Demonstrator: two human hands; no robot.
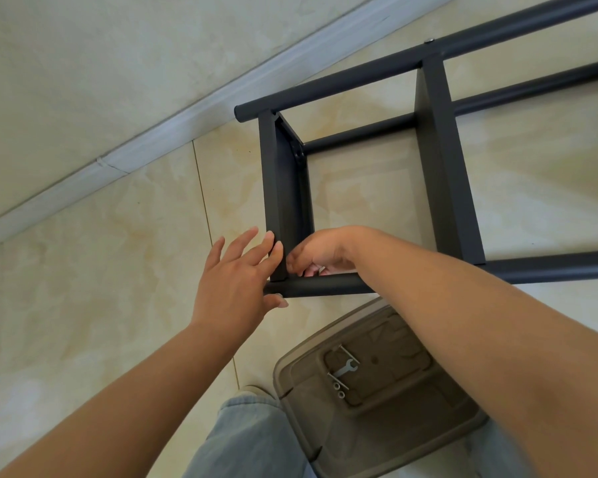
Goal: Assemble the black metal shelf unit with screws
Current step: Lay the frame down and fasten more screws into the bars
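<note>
Left hand point(237, 281) fingers spread wide, touching the shelf frame point(283, 201); right hand point(320, 251) fingers curled (contents unclear).

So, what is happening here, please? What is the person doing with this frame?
A person is putting together a black metal shelf frame that lies on its side on the cream tiled floor. The left hand steadies the near round tube at the corner with its end panel. The right hand reaches inside that corner, fingers curled around something small that I cannot make out. A small silver spanner, bolts and washers wait on the brown plastic stool.
</note>
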